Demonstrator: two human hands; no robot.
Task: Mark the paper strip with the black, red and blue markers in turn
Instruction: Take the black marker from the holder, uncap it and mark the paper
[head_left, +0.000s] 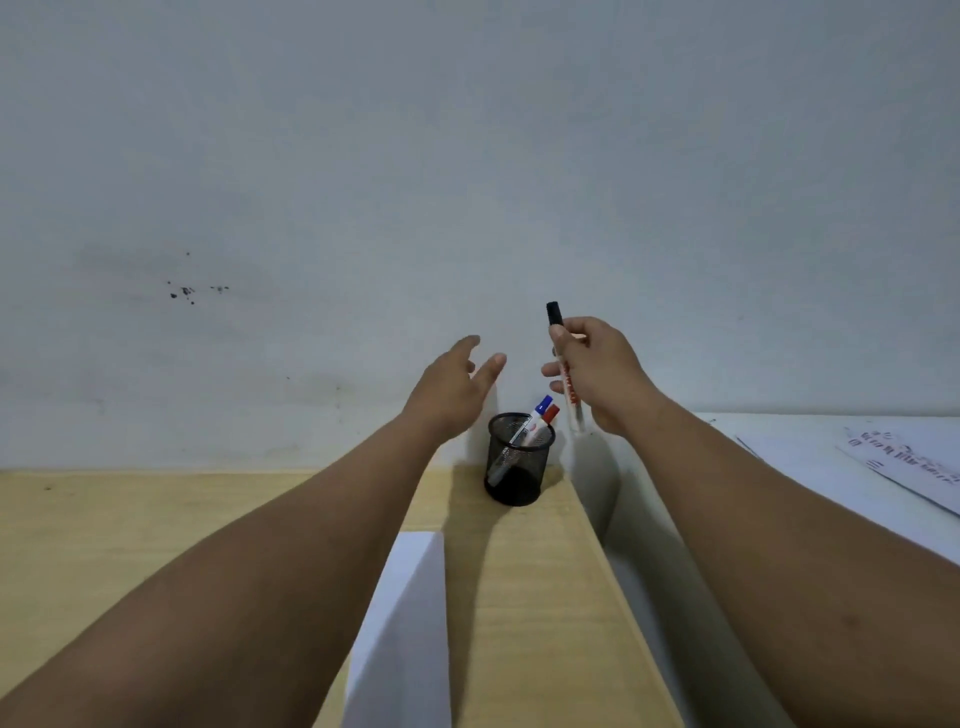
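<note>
Dim, flat indoor light, bluish cast on wall (467, 156). Soft shadows of arms and pen cup (517, 457) on desk (104, 545). Wide-angle stretch at edges; slight softness overall.

Pale grey-blue wall (467, 156) filling most of view, dark specks (184, 291) showing at left. Light wood desk (130, 530) running near-left; white surface (810, 467) sitting at right w/ gap btwn. Light looking dim, even.

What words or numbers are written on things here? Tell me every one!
Black marker in the right hand: red lettering along the barrel, too blurred to read.
Paper on the white table at right: red print, too small and blurred to read.
Blue marker and red marker in the mesh cup: labels unreadable.
</note>
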